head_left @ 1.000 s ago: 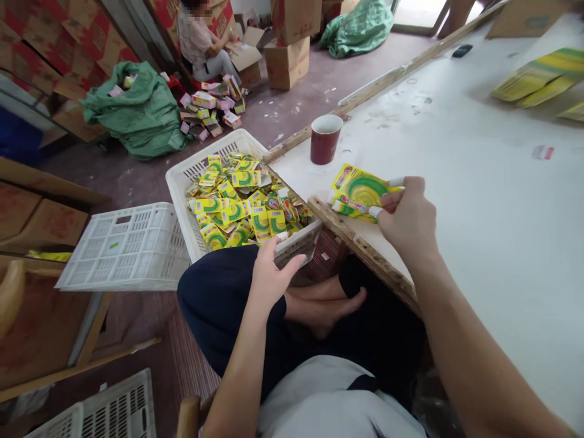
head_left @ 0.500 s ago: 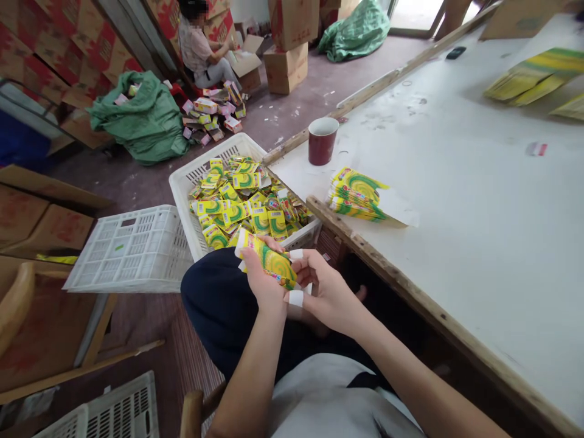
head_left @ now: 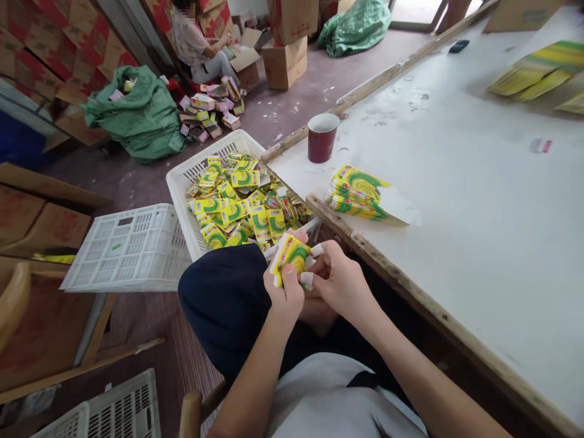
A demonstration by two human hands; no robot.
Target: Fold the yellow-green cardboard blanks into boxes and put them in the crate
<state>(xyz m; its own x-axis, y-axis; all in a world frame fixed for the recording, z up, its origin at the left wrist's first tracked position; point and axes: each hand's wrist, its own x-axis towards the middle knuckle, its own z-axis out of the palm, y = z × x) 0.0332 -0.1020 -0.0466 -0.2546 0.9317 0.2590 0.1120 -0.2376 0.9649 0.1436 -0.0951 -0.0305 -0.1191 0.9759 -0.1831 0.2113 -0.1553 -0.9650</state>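
Note:
Above my lap is a small yellow-and-green carton [head_left: 294,250] with white end flaps at its left. My left hand [head_left: 283,296] is closed round it, thumb lying across the printed front. At the carton's right end my right hand [head_left: 342,277] pinches with thumb and forefinger, both wrapped in white tape; the exact contact is partly hidden by the fingers. Just beyond my hands, a white plastic crate [head_left: 179,182] holds many similar cartons [head_left: 235,210]. A stack of flat yellow-and-green carton blanks [head_left: 358,188] lies on the table, to the right of the crate.
A dark red cup [head_left: 322,143] stands near the wooden rim of the white table [head_left: 479,213]. An upturned white crate [head_left: 132,249] is at the left. Farther off are a green sack [head_left: 137,115], a pile of cartons [head_left: 214,109] and a seated person [head_left: 201,48] beside cardboard boxes [head_left: 285,61].
Both hands have shifted slightly right with the carton. The carton is now tilted more upright, and my left thumb has moved from its left end onto its front.

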